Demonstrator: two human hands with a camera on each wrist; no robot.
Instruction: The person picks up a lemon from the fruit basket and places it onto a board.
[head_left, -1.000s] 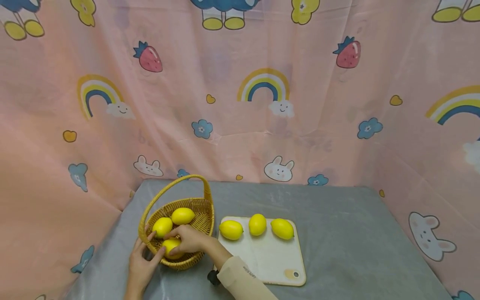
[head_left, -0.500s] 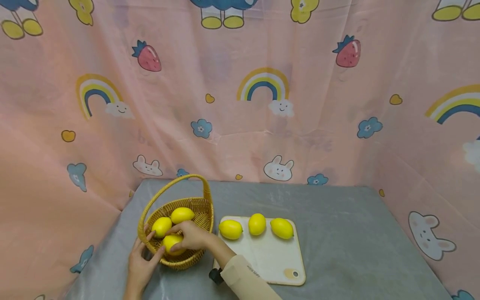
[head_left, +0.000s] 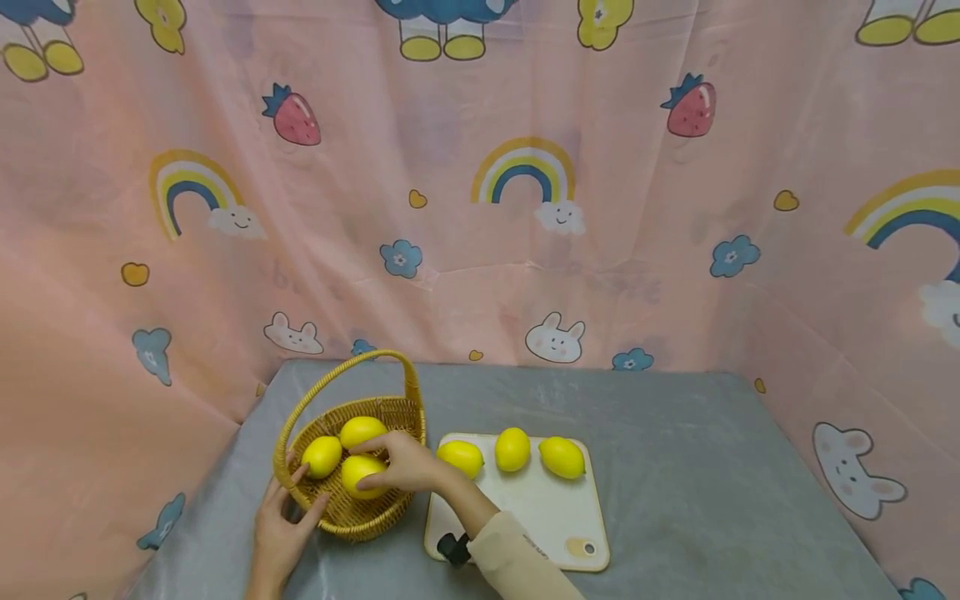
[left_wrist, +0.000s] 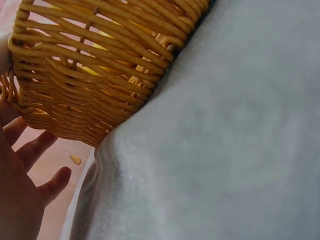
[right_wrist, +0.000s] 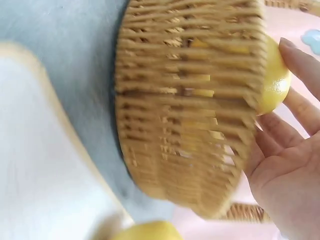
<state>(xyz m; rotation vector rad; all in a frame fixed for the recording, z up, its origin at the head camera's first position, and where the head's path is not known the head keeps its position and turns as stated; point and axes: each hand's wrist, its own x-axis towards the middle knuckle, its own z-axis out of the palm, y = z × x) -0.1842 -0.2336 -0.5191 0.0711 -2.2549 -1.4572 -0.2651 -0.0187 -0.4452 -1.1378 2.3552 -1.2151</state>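
A wicker basket (head_left: 367, 523) with a tall handle stands at the left of the grey table. The left hand (head_left: 281, 533) holds its near left rim, with the thumb and a finger over the edge. Over the basket, the right hand (head_left: 408, 461) pinches a lemon (head_left: 360, 477) between thumb and fingers. The right wrist view shows this lemon (right_wrist: 275, 80) at rim height, partly behind the weave. Two other lemons, one on the left (head_left: 322, 457) and one farther back (head_left: 362, 432), lie in the basket.
Right of the basket lies a white cutting board (head_left: 540, 525). Along its back edge sit a left lemon (head_left: 461, 457), a middle lemon (head_left: 512, 450) and a right lemon (head_left: 562, 458). A pink patterned curtain (head_left: 480, 292) rises behind the table.
The right hand has moved right and a little up with the lemon, from the basket's near left part toward its middle. The left hand keeps its place on the rim.
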